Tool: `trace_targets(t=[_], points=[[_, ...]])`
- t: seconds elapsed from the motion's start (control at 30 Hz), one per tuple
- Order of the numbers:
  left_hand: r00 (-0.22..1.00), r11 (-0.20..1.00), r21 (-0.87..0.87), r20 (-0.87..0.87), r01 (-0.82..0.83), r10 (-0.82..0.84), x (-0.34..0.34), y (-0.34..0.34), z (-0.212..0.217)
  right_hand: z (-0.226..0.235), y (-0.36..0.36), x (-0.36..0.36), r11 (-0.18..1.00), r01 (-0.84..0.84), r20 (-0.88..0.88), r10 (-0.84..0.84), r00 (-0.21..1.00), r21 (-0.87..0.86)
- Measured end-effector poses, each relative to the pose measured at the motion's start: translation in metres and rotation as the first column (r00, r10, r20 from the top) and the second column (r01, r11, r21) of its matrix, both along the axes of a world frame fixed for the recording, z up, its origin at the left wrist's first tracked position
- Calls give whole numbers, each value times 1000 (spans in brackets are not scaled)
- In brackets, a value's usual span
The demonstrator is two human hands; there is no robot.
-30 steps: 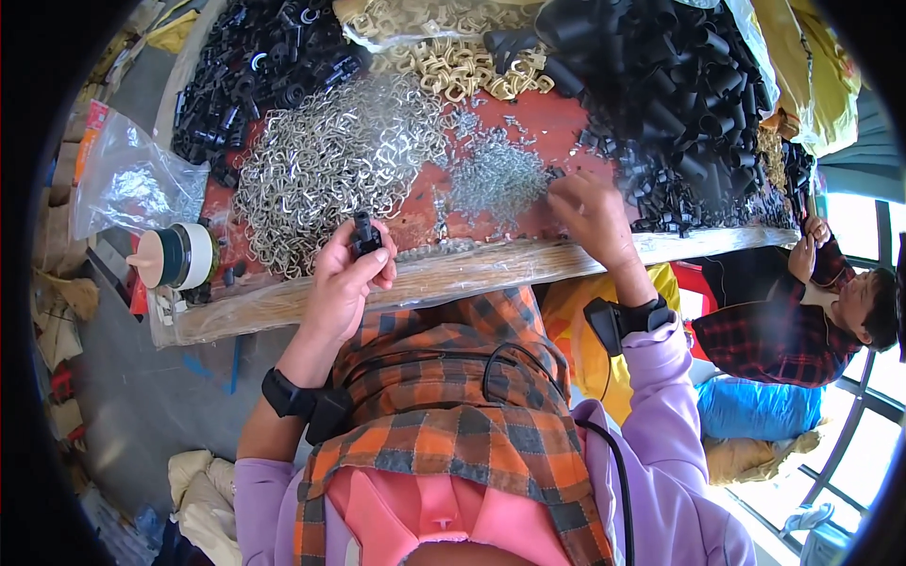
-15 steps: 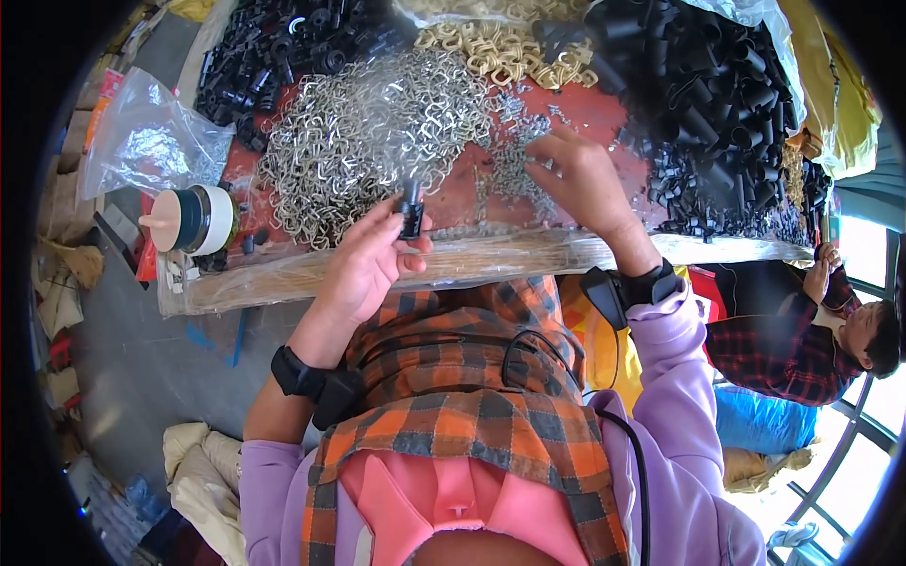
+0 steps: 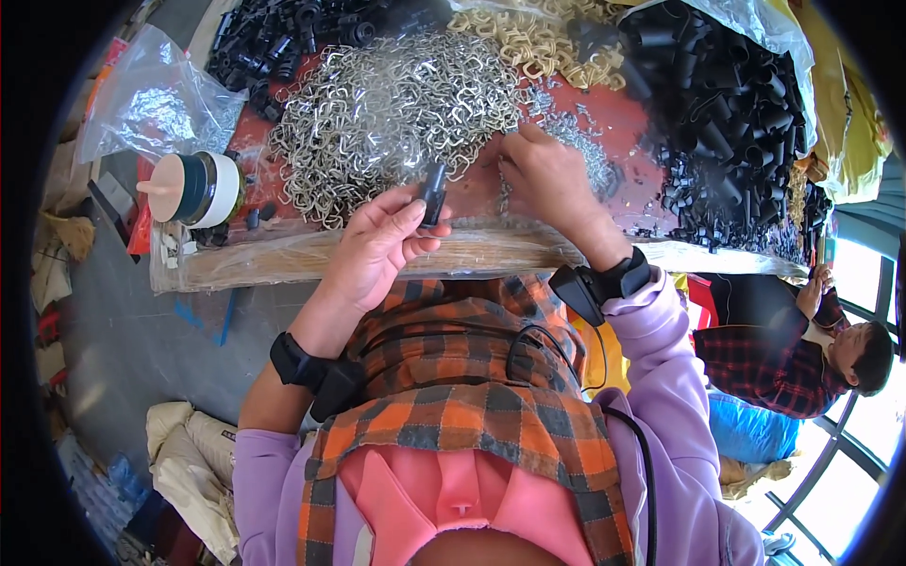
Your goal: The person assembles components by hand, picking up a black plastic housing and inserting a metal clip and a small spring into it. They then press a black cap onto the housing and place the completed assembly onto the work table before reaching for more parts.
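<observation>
Left hand [image 3: 382,236] pinching one black tubular plastic fitting [image 3: 433,196]

Right hand [image 3: 549,181] half-curled beside uncountable small grey metal pieces [image 3: 592,156]; fingertips obscured, grip cannot be told.

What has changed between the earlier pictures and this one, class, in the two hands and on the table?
The right hand has moved left across the small metal pieces, nearer the left hand; whether it has picked one up is hidden. The left hand still holds the black part. Apart from a shift in the view, the silvery rings look unchanged.
</observation>
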State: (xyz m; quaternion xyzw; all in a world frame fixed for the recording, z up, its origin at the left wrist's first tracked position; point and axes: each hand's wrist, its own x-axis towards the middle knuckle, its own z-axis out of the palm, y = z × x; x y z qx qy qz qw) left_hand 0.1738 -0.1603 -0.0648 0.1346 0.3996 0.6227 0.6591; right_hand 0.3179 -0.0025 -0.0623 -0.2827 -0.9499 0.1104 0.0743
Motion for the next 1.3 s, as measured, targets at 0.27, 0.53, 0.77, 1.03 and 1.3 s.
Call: trace_targets(t=[0.27, 0.53, 0.77, 1.03, 1.3], points=[[1000, 1000, 3, 18, 12, -12, -1, -1, -4, -9, 0, -4, 999, -46, 12, 46, 999, 9], [999, 999, -6, 26, 33, -32, 10, 10, 0, 10, -6, 30, 522, 18, -187, -338, 922, -853], [927, 986, 20, -345, 164, -147, 34, 43, -3, 9, -18, 46, 48, -281, -267, -495, 827, -959], [751, 971, 56, -645, 231, -141, 50, 61, -8, 2, -18, 55, -29, -345, -281, -515, 810, -938], [865, 990, -2, -485, 144, -127, 60, 67, -8, -7, -15, 60, 192, -317, -371, -456, 809, -929]])
